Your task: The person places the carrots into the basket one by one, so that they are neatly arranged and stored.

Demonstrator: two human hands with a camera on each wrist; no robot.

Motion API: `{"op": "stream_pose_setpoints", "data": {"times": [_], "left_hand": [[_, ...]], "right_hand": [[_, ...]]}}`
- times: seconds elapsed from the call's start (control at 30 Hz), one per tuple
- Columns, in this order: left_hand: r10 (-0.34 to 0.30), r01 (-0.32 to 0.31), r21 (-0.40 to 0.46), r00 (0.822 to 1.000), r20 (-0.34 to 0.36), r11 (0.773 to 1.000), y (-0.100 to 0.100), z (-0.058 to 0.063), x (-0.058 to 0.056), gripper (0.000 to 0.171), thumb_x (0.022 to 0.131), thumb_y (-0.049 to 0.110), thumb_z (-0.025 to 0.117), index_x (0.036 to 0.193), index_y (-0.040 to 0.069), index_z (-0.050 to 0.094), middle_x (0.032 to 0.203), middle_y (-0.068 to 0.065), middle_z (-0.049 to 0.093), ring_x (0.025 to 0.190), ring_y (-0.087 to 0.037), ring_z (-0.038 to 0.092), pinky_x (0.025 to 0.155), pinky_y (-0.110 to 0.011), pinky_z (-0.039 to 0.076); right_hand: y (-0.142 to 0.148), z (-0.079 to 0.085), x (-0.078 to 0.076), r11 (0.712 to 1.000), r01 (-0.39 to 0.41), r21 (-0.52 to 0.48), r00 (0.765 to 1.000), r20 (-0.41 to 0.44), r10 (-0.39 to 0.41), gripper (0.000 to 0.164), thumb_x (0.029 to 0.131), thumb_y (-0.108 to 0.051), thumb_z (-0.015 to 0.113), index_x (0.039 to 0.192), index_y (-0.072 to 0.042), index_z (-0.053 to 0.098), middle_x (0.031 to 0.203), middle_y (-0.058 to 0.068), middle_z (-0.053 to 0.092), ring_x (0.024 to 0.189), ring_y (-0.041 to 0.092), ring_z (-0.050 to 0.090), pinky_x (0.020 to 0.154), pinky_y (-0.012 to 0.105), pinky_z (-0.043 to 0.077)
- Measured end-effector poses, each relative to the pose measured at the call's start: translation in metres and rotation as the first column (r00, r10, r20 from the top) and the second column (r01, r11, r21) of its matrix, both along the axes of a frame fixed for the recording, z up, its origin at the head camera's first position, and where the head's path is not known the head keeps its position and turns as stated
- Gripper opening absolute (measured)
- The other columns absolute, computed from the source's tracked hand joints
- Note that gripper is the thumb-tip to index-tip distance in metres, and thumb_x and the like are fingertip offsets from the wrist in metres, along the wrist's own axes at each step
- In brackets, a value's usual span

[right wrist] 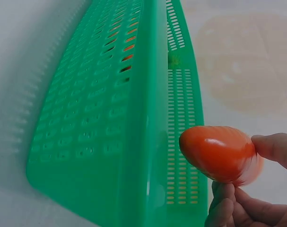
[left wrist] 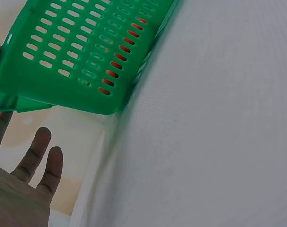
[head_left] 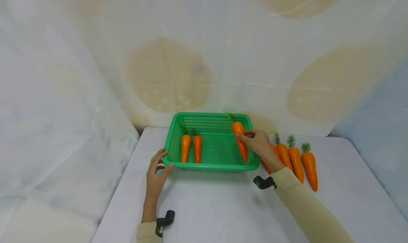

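Note:
A carrot point(head_left: 239, 138) with a green top is pinched between the thumb and fingers of my right hand point(head_left: 257, 142), over the right end of a green plastic basket point(head_left: 208, 167). The right wrist view shows its orange tip point(right wrist: 214, 149) pointing at the camera, beside the basket rim point(right wrist: 155, 118). My left hand point(head_left: 156, 175) holds the basket's front left corner, thumb at the front rim and fingers at the left side. In the left wrist view two of its fingers point(left wrist: 37, 151) stand off below the corner. Two carrots, one at the left point(head_left: 185, 148) and a slimmer one point(head_left: 197, 149), lie inside.
Several more carrots point(head_left: 295, 163) with leafy tops lie side by side right of the basket, partly hidden by the right forearm. All stands on a white-covered table point(head_left: 210, 207). A pale cloth backdrop point(head_left: 242, 58) with tan circles rises behind it.

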State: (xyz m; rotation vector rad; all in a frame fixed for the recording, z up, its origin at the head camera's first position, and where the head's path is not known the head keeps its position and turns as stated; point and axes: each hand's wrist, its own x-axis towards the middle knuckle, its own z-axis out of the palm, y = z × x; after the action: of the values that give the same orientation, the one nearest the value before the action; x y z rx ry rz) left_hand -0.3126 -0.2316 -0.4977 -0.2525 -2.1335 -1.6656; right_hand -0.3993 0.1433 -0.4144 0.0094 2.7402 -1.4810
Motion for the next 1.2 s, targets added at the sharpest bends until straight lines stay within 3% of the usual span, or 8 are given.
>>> {"op": "stream_pose_setpoints", "data": {"times": [0.27,0.67,1.2], "left_hand": [[0.011,-0.011,-0.009,1.0,0.002,1.0,0.001,0.001,0.001,0.05,0.093,0.012,0.072,0.14,0.003,0.056,0.153,-0.007,0.043,0.106,-0.018,0.051,0.086,-0.051,0.045],[0.019,-0.019,-0.009,1.0,0.001,1.0,0.003,0.002,0.001,0.05,0.093,0.01,0.072,0.139,0.002,0.056,0.152,-0.01,0.043,0.106,-0.022,0.051,0.086,-0.057,0.044],[0.013,-0.013,-0.008,1.0,-0.005,1.0,0.003,0.003,0.002,0.05,0.093,0.009,0.072,0.139,0.002,0.056,0.153,-0.009,0.043,0.105,-0.018,0.051,0.086,-0.059,0.043]], "right_hand": [[-0.011,-0.002,-0.007,0.999,0.003,0.039,1.0,0.001,-0.003,0.056,0.091,-0.047,0.07,0.121,0.001,0.067,0.115,0.018,0.067,0.104,0.033,0.062,0.086,0.044,0.053],[-0.025,-0.01,-0.013,1.0,-0.01,0.028,0.998,0.068,0.008,0.057,0.092,-0.047,0.07,0.123,0.001,0.066,0.116,0.017,0.067,0.104,0.032,0.062,0.085,0.044,0.053],[-0.057,-0.027,-0.02,0.999,-0.022,0.042,0.997,0.082,0.018,0.05,0.091,-0.04,0.073,0.118,0.001,0.069,0.113,0.015,0.07,0.099,0.028,0.064,0.082,0.042,0.053]]}}
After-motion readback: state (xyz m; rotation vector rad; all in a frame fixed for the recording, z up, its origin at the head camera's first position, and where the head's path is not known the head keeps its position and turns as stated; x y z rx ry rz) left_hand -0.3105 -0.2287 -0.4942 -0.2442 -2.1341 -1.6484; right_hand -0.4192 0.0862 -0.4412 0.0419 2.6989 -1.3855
